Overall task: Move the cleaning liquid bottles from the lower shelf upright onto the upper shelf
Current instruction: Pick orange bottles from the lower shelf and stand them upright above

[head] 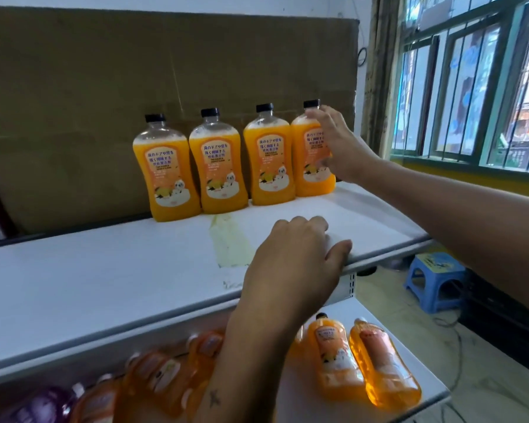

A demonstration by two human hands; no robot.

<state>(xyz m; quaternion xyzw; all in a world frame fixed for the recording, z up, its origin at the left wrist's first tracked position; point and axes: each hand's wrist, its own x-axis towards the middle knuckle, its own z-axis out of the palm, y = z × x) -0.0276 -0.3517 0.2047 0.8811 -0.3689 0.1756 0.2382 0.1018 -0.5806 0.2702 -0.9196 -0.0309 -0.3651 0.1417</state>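
The right hand point(333, 141) is setting the fourth orange bottle point(310, 157) upright near the upper shelf's point(104, 270) back right corner, fingers loosely spread against it; the left hand point(290, 264) is resting relaxed at the front edge; next, picking another from the bottles lying on the lower shelf point(434, 389)

Four orange bottles point(214, 161) upright on upper shelf point(104, 270) (black caps); others point(333, 355) lying on lower shelf point(422, 361)

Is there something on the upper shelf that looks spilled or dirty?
Yes. A pale yellowish stain lies on the white upper shelf, running forward from the second orange bottle. It looks like dried residue or a leak, though I cannot tell which.
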